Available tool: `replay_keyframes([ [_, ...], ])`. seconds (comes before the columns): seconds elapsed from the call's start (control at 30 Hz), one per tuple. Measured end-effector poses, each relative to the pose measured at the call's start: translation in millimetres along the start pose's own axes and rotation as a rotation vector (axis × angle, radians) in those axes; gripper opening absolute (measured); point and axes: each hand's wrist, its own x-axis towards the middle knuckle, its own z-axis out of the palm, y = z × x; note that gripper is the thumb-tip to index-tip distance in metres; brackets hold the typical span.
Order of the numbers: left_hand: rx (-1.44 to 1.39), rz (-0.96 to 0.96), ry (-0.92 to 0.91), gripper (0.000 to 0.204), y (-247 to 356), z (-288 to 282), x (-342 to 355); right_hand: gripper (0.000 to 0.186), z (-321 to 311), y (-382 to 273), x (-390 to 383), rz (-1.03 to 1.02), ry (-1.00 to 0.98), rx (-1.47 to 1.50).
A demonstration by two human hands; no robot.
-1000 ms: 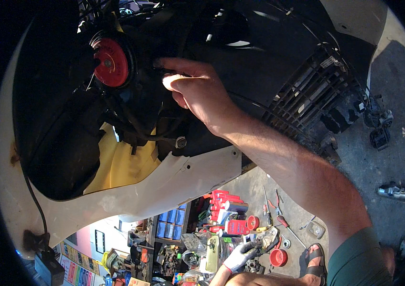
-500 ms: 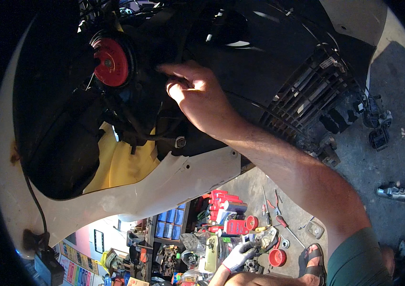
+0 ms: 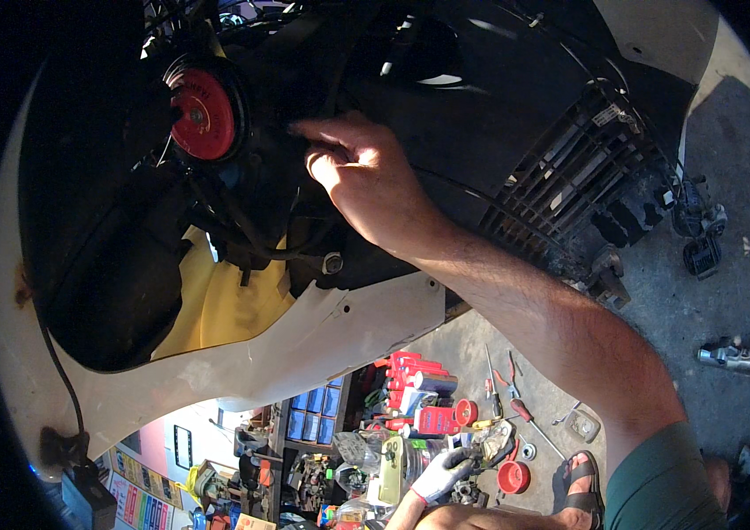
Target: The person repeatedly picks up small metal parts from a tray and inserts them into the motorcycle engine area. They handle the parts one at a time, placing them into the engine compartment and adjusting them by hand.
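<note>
Black cables (image 3: pixel 242 221) beside red horn (image 3: pixel 203 115) crowd hand (image 3: pixel 366 181).

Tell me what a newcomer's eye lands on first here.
First comes the right hand, sunlit at the centre, fingers curled into the dark inside of the opened vehicle body. Just left of it sits a round red horn among black cables, with a yellow panel below. Along the bottom edge a gloved hand shows amid cluttered tools and a red cap on the floor; whose hand it is cannot be told.
</note>
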Motion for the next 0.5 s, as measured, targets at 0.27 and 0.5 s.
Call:
replay_keyframes([
  [0.27,0.024,0.051,-0.011,0.031,-7,-1,3,0.036,10,6,-1,0.045,0.044,0.066],
  [0.5,-0.024,0.065,0.003,0.028,-20,-1,8,0.035,5,19,6,-0.153,0.137,-0.042],
])
